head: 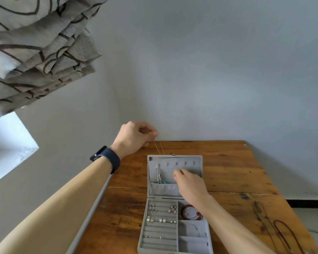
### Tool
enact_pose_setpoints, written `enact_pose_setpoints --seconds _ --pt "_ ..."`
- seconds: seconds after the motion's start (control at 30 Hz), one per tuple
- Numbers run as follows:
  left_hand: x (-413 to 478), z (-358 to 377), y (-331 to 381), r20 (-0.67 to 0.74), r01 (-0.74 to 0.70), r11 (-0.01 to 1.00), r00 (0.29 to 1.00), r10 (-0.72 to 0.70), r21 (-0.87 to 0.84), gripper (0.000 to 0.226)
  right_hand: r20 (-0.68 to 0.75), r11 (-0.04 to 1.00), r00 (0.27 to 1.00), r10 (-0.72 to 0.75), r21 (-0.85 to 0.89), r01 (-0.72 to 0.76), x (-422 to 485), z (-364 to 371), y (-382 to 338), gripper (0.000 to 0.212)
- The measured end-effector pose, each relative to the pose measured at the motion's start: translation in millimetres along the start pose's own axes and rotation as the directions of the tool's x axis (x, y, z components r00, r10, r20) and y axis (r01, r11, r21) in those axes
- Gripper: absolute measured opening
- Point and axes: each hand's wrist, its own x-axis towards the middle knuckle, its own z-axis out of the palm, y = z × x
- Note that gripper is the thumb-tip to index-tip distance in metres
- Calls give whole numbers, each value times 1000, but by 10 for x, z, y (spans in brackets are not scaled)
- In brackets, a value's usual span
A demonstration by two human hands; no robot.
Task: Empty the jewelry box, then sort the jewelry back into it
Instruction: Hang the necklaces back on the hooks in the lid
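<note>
A grey velvet jewelry box (pixel 174 251) lies open on the wooden table (pixel 228 173), its lid (pixel 198 160) upright with a row of hooks. My left hand (pixel 136 136) is raised behind the lid and pinches a thin silver chain (pixel 159 148) that runs down over the lid's top edge. My right hand (pixel 189 184) is inside the lid with its fingers curled at the chain's lower end. A chunky chain with a turquoise piece (pixel 160 177) hangs from the leftmost hook. Several earrings (pixel 162 219) sit in the ring rolls and a red bead bracelet (pixel 190 212) in a compartment.
Dark cord necklaces (pixel 275 228) lie on the table at the right. A grey wall stands right behind the table. A patterned curtain (pixel 35 48) hangs at the upper left above a window sill. A thin bracelet (pixel 193 228) lies in another compartment.
</note>
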Motion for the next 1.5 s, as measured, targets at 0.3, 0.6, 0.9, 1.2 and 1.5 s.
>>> enact_pose_setpoints --seconds 0.3,0.6,0.9,1.2,1.5 --pt "52 391 -42 110 -53 975 994 30 216 6 80 977 997 -12 214 -5 -5 12 141 28" --pt "-29 663 -142 290 -95 917 957 -23 387 8 -127 827 981 144 560 -49 30 -245 115 22" --pt "-217 832 -376 199 53 961 974 -110 271 8 16 743 979 201 649 -163 178 -258 36 11" --pt "-560 1156 -622 -137 -87 822 971 196 562 9 -401 994 914 61 108 -19 238 -181 47 8" --pt "-371 1085 -787 12 18 909 1000 -25 416 11 -346 993 936 59 117 -19 376 -79 67 7"
